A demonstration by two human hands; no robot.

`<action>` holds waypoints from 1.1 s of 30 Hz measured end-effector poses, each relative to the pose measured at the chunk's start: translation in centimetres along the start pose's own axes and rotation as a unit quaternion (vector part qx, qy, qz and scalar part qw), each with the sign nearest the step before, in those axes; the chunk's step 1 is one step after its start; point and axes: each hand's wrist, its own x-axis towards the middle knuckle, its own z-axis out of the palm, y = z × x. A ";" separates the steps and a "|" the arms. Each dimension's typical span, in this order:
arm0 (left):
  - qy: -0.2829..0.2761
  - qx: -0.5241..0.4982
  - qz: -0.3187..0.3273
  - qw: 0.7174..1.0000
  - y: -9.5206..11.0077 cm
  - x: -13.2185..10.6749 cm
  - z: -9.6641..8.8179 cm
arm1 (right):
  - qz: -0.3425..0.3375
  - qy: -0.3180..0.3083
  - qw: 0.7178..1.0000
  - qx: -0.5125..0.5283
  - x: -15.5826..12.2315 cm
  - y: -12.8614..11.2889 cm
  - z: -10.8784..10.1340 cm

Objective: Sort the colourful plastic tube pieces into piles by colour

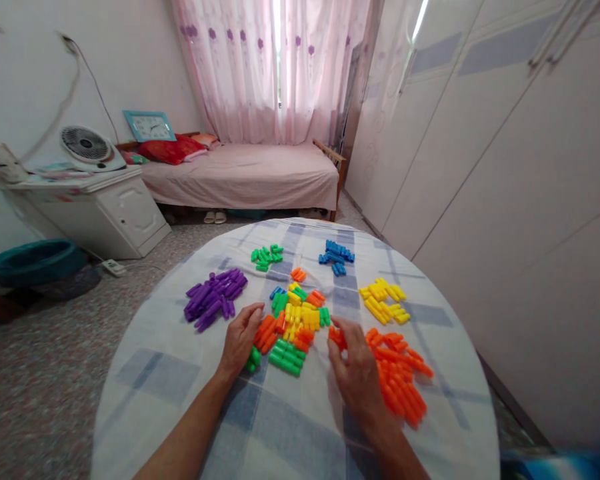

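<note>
Short, ribbed plastic tube-like pieces lie on the round table in colour groups. In the middle is a mixed cluster of yellow pieces (310, 319), orange pieces (266, 333) and green pieces (287, 357). My left hand (240, 339) rests at the cluster's left edge, fingers loosely bent and apart, holding nothing that I can see. Green pieces (253, 360) lie beside its thumb side. My right hand (354, 367) is right of the cluster, its thumb and fingers closed around small orange pieces (337, 338). A large orange pile (400, 380) lies just right of that hand.
Purple pieces (215, 299) lie left, green ones (267, 257) and blue ones (337, 255) at the far side, yellow ones (385, 300) right. A checked cloth (180, 413) covers the table. Beyond stand a bed (250, 173), a white cabinet (135, 213) and wardrobes (480, 167).
</note>
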 end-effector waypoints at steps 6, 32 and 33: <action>-0.040 -0.036 0.015 0.998 0.9 -0.4 0.0 | 0.000 -0.038 0.981 -0.192 0.2 3.3 -4.9; -0.102 -0.171 -0.024 0.980 -0.3 1.2 -0.1 | -0.037 -0.175 0.978 -0.103 0.3 -2.8 2.9; -0.103 -0.170 -0.024 0.980 -0.2 1.2 -0.1 | -0.039 -0.170 0.979 -0.105 0.3 -2.7 2.1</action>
